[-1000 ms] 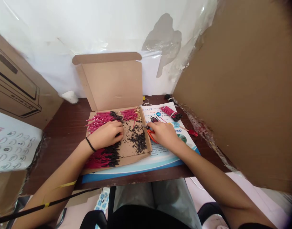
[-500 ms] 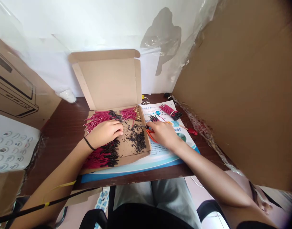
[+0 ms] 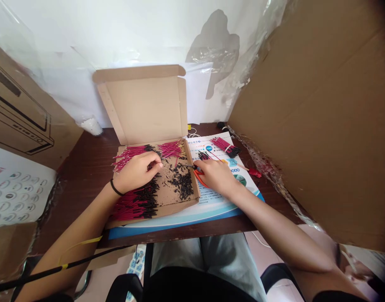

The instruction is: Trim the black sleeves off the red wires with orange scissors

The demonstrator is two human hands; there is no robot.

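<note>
My left hand (image 3: pixel 138 171) is over the left side of a shallow cardboard box (image 3: pixel 167 203), thumb and forefinger curled together; anything between them is too small to make out. Red wires with black ends (image 3: pixel 137 203) lie in a pile below that hand. Above it are more red wires (image 3: pixel 129 155). My right hand (image 3: pixel 218 175) is closed around orange-handled cutters (image 3: pixel 201 179) at the box's right wall. Their grey tip points left over the box. Black wire ends (image 3: pixel 203 155) show just beyond the right fingers; whether they are held cannot be told.
Short black scraps (image 3: pixel 182 184) litter the box floor below red wires with gold tips (image 3: pixel 171 149). The box lid (image 3: pixel 145 109) stands raised behind. A banded wire bundle (image 3: pixel 225 147) lies on a printed sheet (image 3: pixel 217 205). Tall cardboard (image 3: pixel 311 126) borders the right.
My left hand has risen slightly, away from the lower pile, and its thumb and forefinger have come together. The right hand and the cutters have hardly moved.
</note>
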